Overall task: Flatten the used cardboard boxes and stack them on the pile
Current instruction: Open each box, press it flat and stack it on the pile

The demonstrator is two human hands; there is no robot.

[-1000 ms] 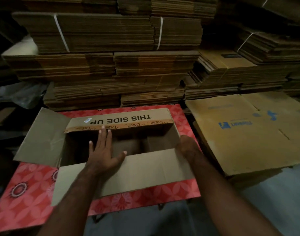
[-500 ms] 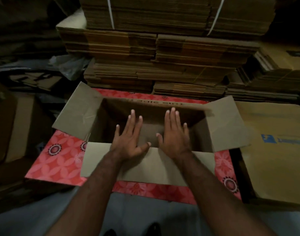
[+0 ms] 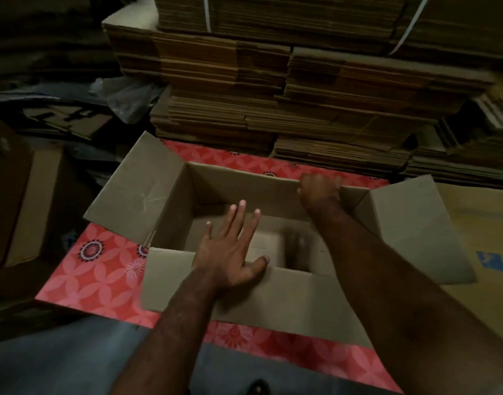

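Right hand (image 3: 320, 192) has reached forward to grip the far wall of the brown box (image 3: 273, 297), flaps splayed; left hand (image 3: 230, 252) stays flat, fingers spread.

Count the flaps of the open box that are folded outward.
3: the left flap angled up and outward, the right flap spread over the flattened sheet, and the near flap under the left hand. The far flap is not visible; the right hand holds that rim.

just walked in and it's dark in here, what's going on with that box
A person is working on an open cardboard box standing on a red patterned sheet. The right hand grips the box's far wall at its top edge; the left hand is spread flat over the near flap. The box is not flattened yet. Stacks of flat cardboard sit behind.
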